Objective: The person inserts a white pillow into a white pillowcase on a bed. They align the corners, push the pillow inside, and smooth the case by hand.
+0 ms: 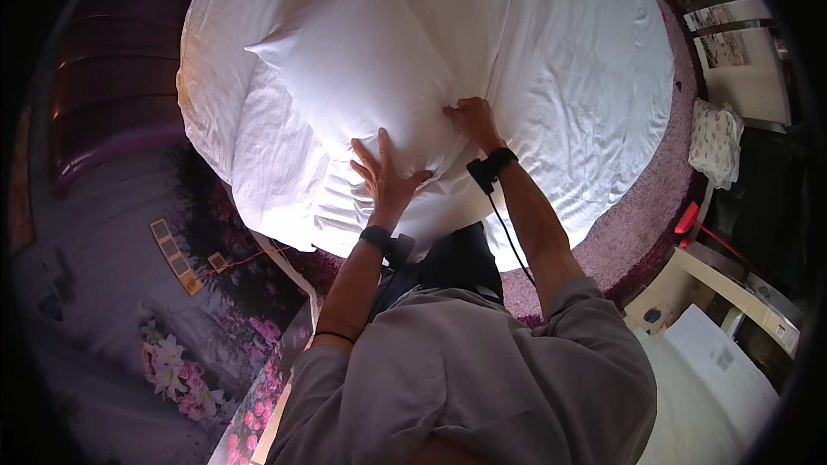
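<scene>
A plump white pillow (pixel 362 58) lies on a round bed covered with a wrinkled white sheet (pixel 568 77). One pointed corner of it sticks out to the left. My left hand (pixel 386 177) rests on the pillow's near end with its fingers spread. At the near right edge of the pillow, my right hand (pixel 475 121) pinches the white fabric between thumb and fingers. Each wrist wears a black strap with a small device, and a cable runs from the right one.
A purple padded headboard (pixel 116 77) stands on the left, beside a floral-patterned wall with switch plates (pixel 173 257). Pinkish carpet (pixel 620 232) rings the bed. At the right are a patterned bundle (pixel 716 142), a red dustpan or brush (pixel 687 218) and an open cream-coloured cabinet (pixel 711 278).
</scene>
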### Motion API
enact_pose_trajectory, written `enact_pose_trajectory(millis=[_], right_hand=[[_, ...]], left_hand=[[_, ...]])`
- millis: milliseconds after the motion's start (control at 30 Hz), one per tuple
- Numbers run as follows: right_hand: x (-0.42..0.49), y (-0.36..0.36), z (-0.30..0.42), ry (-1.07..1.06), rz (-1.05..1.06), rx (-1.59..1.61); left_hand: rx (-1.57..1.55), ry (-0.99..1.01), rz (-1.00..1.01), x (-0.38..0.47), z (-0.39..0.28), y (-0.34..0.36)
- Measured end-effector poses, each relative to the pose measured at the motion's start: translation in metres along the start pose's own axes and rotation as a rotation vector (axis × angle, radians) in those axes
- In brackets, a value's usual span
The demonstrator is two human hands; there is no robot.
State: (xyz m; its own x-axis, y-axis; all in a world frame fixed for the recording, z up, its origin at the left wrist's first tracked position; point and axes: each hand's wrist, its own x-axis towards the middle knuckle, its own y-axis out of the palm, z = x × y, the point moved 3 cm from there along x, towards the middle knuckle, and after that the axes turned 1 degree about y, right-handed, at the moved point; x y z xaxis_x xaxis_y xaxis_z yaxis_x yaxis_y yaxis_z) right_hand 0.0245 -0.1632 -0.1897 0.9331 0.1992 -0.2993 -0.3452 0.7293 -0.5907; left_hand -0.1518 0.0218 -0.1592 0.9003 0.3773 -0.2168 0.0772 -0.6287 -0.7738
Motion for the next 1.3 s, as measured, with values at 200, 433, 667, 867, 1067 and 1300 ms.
enact_pose_trajectory(millis=[200,433,667,867,1067,1300], right_hand=[[-0.052,-0.041,0.106,-0.514,-0.224,-0.160],[-0.108,-0.038,0.172,-0.813,-0.250,-0.430],[-0.117,0.014,0.136,-0.785,-0.076,-0.510],[-0.134,0.030,0.125,-0.756,0.265,-0.315],[-0.090,-0.023,0.103,-0.791,0.113,-0.528],[-0.095,0.028,0.075,-0.682,0.289,-0.479]], left_hand=[[-0.301,0.013,-0.132,0.018,-0.002,-0.012],[-0.739,0.206,-0.114,0.034,-0.021,0.003],[-1.384,-0.075,0.226,0.023,-0.008,-0.040],[-0.974,-0.323,-0.048,0.033,0.009,-0.019],[-0.916,-0.373,-0.108,0.012,0.050,-0.012],[-0.366,0.001,-0.306,-0.032,0.020,-0.033]])
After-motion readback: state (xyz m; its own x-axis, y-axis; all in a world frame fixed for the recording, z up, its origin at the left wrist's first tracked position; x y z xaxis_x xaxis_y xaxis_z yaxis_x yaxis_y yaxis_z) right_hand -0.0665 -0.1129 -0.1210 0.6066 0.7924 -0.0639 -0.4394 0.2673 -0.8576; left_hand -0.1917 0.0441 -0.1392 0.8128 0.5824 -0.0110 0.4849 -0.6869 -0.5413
